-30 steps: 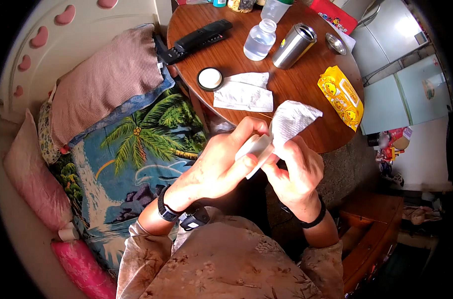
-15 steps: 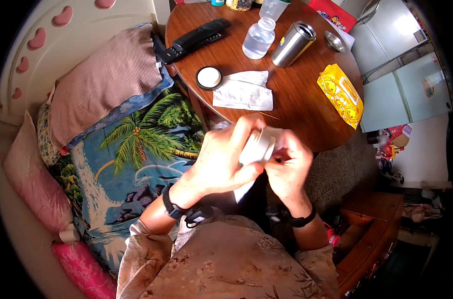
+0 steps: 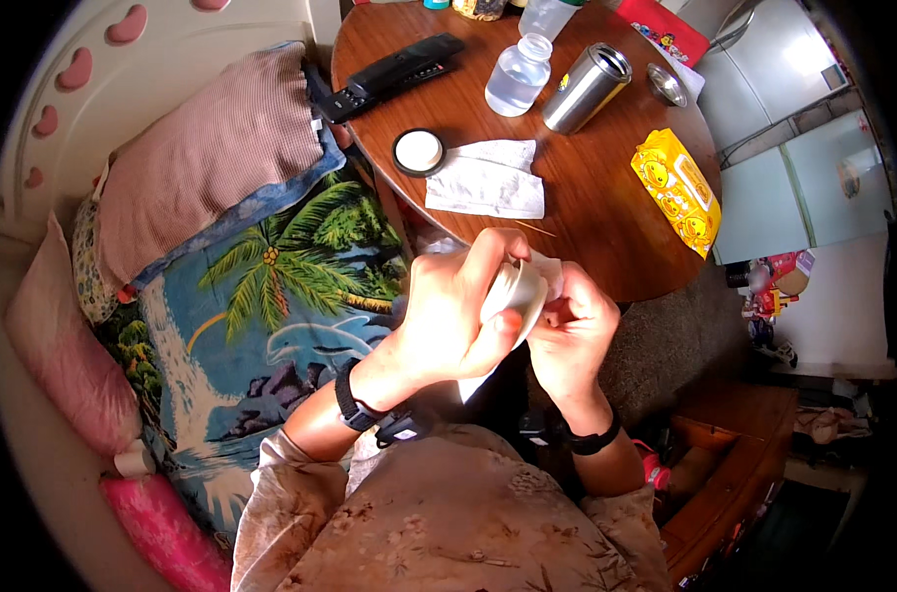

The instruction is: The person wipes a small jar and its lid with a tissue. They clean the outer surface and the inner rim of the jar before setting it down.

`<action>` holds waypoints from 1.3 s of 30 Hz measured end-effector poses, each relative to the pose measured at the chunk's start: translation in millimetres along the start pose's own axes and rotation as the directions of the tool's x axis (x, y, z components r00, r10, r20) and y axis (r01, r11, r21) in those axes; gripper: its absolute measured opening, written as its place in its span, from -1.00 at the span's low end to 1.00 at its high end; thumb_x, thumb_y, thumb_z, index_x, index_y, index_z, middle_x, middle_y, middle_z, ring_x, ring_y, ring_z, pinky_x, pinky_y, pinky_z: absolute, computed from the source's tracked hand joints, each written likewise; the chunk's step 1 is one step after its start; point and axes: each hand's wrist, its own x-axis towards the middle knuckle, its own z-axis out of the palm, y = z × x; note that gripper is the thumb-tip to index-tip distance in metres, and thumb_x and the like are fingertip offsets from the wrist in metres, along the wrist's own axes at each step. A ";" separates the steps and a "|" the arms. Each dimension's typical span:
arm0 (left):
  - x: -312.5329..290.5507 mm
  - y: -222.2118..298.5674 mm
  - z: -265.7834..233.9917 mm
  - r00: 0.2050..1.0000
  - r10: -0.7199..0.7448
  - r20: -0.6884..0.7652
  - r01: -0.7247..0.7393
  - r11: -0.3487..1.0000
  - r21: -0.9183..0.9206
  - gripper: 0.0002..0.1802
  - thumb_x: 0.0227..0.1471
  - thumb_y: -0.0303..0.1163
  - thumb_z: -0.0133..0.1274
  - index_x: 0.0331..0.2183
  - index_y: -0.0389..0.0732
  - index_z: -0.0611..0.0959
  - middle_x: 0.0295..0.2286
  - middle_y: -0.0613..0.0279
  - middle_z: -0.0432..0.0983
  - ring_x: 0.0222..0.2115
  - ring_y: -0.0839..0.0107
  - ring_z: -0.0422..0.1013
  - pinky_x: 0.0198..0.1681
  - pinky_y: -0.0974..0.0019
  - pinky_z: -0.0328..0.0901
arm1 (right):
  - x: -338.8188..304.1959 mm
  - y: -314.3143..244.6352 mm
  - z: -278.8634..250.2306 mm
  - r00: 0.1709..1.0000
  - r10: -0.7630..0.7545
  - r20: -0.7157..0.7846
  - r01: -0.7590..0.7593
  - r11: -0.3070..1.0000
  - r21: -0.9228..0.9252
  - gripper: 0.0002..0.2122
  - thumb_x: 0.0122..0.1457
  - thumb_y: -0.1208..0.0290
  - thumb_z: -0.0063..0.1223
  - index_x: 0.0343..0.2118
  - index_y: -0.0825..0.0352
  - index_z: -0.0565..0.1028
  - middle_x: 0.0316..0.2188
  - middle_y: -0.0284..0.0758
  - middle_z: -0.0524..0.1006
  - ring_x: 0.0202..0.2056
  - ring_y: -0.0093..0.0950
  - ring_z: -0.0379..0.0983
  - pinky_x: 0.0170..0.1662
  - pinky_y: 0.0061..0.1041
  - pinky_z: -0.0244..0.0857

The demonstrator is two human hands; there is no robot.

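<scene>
My left hand (image 3: 458, 311) is wrapped round a round, cream-white lid-like piece (image 3: 516, 296), its rim turned toward my right hand. Thin white wipe or tissue (image 3: 547, 268) shows between the piece and the fingers of my right hand (image 3: 575, 331), which pinch it against the rim. Both hands are in front of the round table's near edge, above my lap. On the table beyond them lie a spread white wipe (image 3: 488, 183) and a black-rimmed round lid (image 3: 418, 153) with a white middle. A steel tumbler (image 3: 585, 91) stands there without a lid.
The wooden table (image 3: 597, 197) also carries a clear bottle (image 3: 518, 77) of liquid, a yellow wipes pack (image 3: 675, 192), a small metal bowl (image 3: 666, 86), black remotes (image 3: 394, 74) and a thin stick (image 3: 535, 228). At left is a bed with a pillow (image 3: 212, 158).
The cream-white piece has tilted in my left hand, so its round face shows differently. My right fingers have shifted slightly along its rim. The things on the table have stayed put.
</scene>
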 end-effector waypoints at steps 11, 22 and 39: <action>3.3 6.8 -17.2 0.971 -0.091 0.221 0.153 0.948 -0.278 -0.25 0.20 0.29 -0.28 0.03 -0.23 0.31 -0.41 -0.05 0.53 -0.39 -0.06 0.52 -0.35 0.17 0.37 | 19.2 -4.2 -14.6 0.876 -0.464 0.129 0.468 0.757 -0.455 -0.82 -0.03 0.62 0.25 -0.36 0.38 0.47 -0.54 -0.24 0.49 -0.55 -0.30 0.50 -0.47 -0.44 0.38; -0.1 -4.8 3.9 0.999 -0.023 -0.036 0.018 0.988 -0.154 -0.28 0.21 0.23 -0.26 -0.14 -0.34 0.43 -0.56 0.02 0.49 -0.55 0.03 0.51 -0.46 0.15 0.38 | 1.0 -4.0 2.5 0.967 0.248 0.060 -0.255 0.925 0.283 -0.91 0.14 0.64 0.17 -0.30 0.46 0.50 -0.50 -0.37 0.53 -0.55 -0.65 0.47 -0.55 -0.66 0.35; 4.4 -4.3 -13.8 0.975 -0.122 0.188 0.151 0.977 -0.150 -0.30 0.19 0.20 -0.26 -0.03 -0.29 0.38 -0.38 -0.03 0.53 -0.35 0.02 0.52 -0.26 0.14 0.37 | 9.0 10.5 -12.2 0.993 0.073 0.095 -0.055 0.983 -0.174 -0.90 0.11 0.67 0.13 -0.32 0.42 0.47 -0.51 -0.39 0.54 -0.48 -0.76 0.42 -0.45 -0.66 0.35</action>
